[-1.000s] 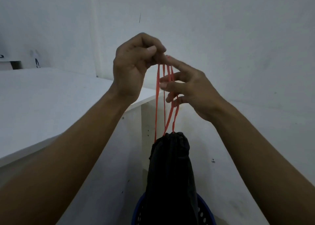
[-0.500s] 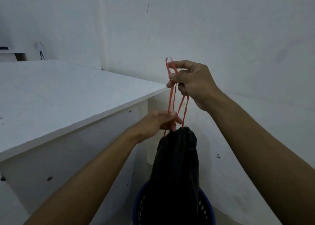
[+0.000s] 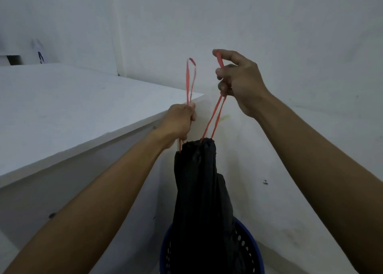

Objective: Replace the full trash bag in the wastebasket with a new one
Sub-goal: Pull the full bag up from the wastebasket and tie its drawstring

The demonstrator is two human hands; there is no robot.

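Note:
A black trash bag (image 3: pixel 199 201) hangs cinched at its top, its lower part still inside a blue perforated wastebasket (image 3: pixel 251 246) at the bottom centre. Two red drawstring loops rise from the bag's neck. My left hand (image 3: pixel 180 121) grips the left drawstring loop (image 3: pixel 190 81), whose free end stands up above the fist. My right hand (image 3: pixel 238 81) holds the right drawstring loop (image 3: pixel 215 118) higher up and to the right, pulled taut. The two loops are spread apart.
A white table (image 3: pixel 72 107) runs along the left, its corner just behind my left hand. White walls close in behind and to the right. The wastebasket stands on the floor between the table's side panel and the wall.
The loops were bunched together in my right hand. My left hand has taken one loop and risen a little, while my right hand has moved right, spreading the loops apart.

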